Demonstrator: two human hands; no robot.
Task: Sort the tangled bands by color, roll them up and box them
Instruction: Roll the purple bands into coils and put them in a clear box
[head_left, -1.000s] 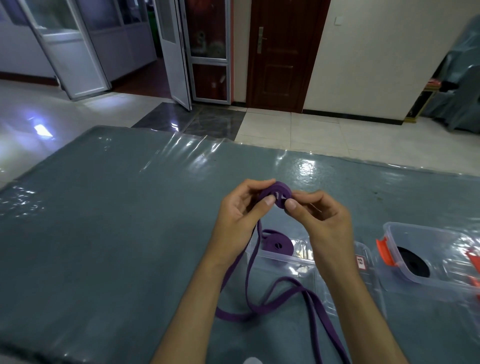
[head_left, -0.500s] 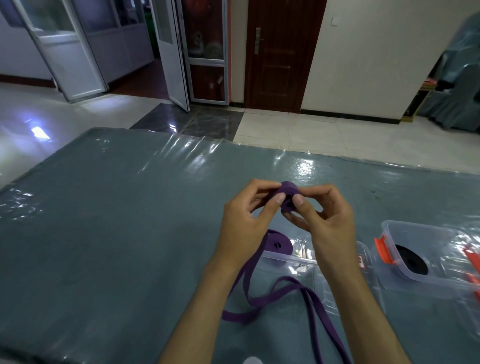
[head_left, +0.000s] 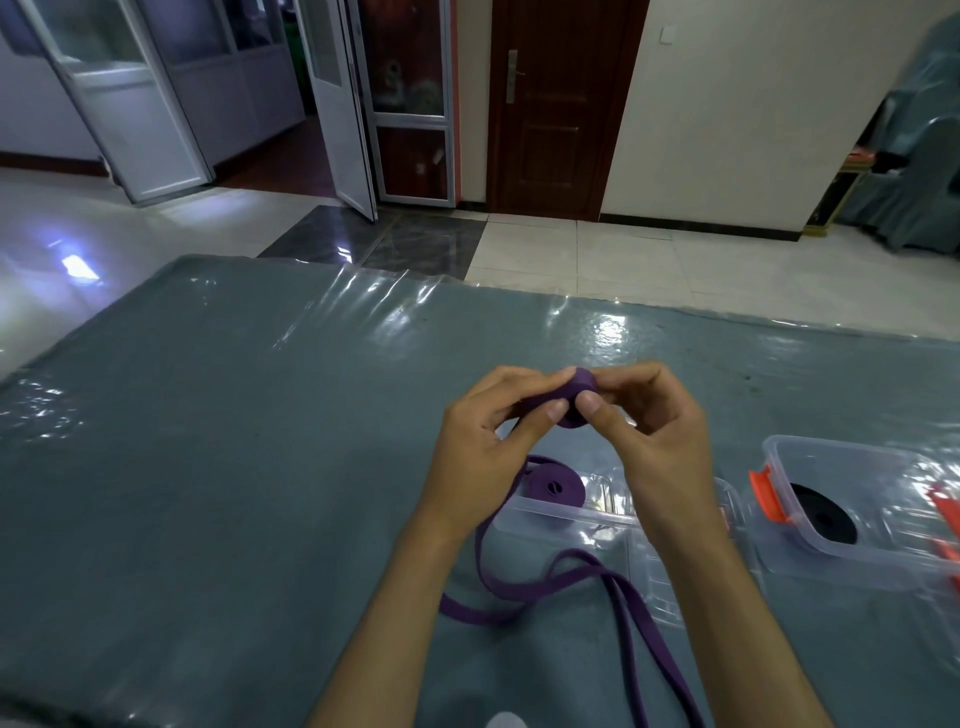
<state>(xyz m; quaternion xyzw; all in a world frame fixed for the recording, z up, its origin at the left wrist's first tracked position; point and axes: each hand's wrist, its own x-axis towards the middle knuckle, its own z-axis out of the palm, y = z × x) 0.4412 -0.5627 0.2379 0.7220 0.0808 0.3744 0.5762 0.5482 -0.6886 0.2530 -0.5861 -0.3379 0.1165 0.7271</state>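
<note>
Both hands hold a small purple roll of band above the table. My left hand pinches it from the left, thumb on its near face. My right hand pinches it from the right. The loose tail of the purple band hangs from the roll and loops over the table toward the near edge. A finished purple roll lies in a clear plastic box below my hands. A black roll lies in a second clear box with orange clips on the right.
The table wears a grey cloth under a shiny clear film. Its far edge runs just beyond my hands. An orange clip sticks out of the right box's left side. Tiled floor and doors lie beyond.
The roll has been turned between my fingers, and a little more of the band is wound onto it. The tail on the table has shifted slightly.
</note>
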